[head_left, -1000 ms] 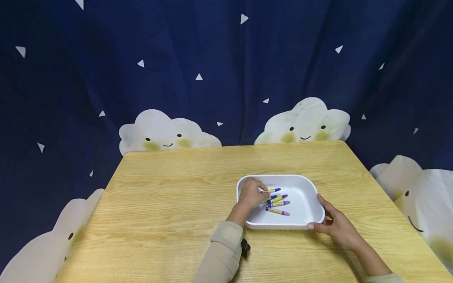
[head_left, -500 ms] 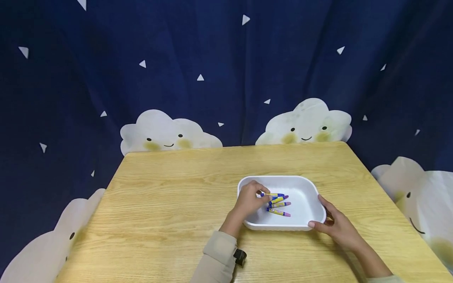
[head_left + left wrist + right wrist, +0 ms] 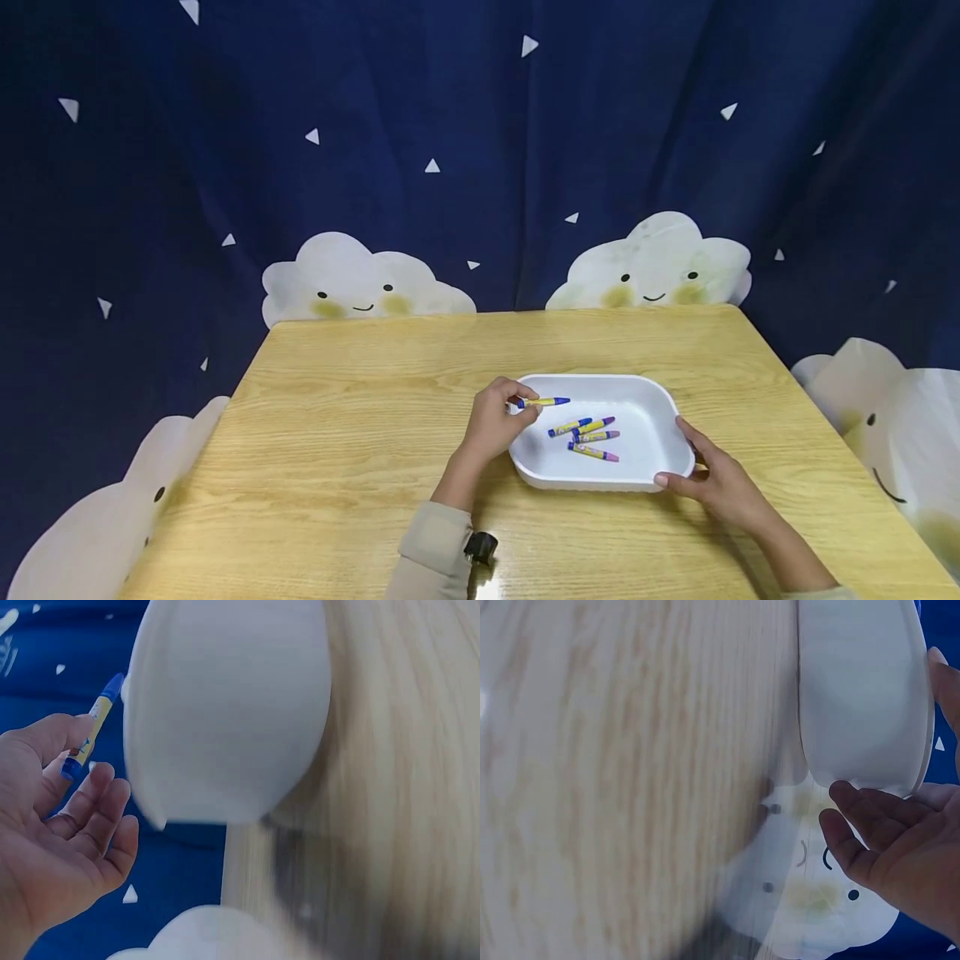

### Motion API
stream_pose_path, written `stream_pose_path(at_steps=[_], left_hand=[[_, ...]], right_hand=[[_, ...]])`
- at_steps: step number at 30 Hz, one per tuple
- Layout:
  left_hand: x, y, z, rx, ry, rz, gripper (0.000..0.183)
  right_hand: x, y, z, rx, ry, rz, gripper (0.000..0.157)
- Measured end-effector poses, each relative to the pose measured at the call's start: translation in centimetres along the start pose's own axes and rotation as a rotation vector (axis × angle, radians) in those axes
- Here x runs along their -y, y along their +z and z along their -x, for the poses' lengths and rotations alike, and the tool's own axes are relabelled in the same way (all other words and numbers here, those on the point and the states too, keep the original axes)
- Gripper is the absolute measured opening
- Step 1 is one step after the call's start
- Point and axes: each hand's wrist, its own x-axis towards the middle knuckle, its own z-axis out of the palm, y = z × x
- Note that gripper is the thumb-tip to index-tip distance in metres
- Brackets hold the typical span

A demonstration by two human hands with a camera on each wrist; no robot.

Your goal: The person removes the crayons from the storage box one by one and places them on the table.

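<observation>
Crayon in hand (image 3: 553, 402): blue tip, yellow label, roughly level over the tray's left end, tip pointing right; height above the tray floor, cannot tell.
Left hand (image 3: 491, 423): grip narrow, crayon pinched between thumb and finger near its blunt end; in the left wrist view, remaining fingers bent and off the crayon.
White tray (image 3: 645, 433): rounded rectangle, shallow, flat on the bench (image 3: 337, 433), right of the bench's middle.
Right hand (image 3: 716, 485): grip on the tray's near right corner, thumb at the near rim, index fingertip at the right end; in the right wrist view, some fingers lie loosely bent by the outer wall.
Tray contents: four crayons, bunched left of the tray's middle, tips rightward.
Blue crayon (image 3: 568, 428): leftmost of the four, tip angled away from the wearer.
Purple crayon (image 3: 594, 426): beside the blue one, same slant.
Mauve crayon (image 3: 598, 437): just nearer than the purple one.
Pink crayon (image 3: 592, 452): nearest the wearer, tip angled slightly toward them.
Left sleeve (image 3: 435, 550): beige, cuff folded back, black device (image 3: 481, 547) beside it.
Backdrop: navy curtain (image 3: 375, 125), white triangles, smiling clouds (image 3: 352, 271) behind the bench.
</observation>
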Motion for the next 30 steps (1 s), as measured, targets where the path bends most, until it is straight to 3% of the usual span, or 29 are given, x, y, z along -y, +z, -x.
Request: stream_pose_path(at_steps=[16, 30], left_hand=[[2.8, -4.4, 0.9, -0.099, -0.114, 0.028, 0.012], [6.6, -6.0, 0.2, -0.090, -0.207, 0.059, 0.009]], right_hand=[[-0.3, 0.1, -0.1, -0.002, -0.004, -0.043, 0.095], [-0.4, 0.2, 0.0, -0.013, -0.016, -0.054, 0.095]])
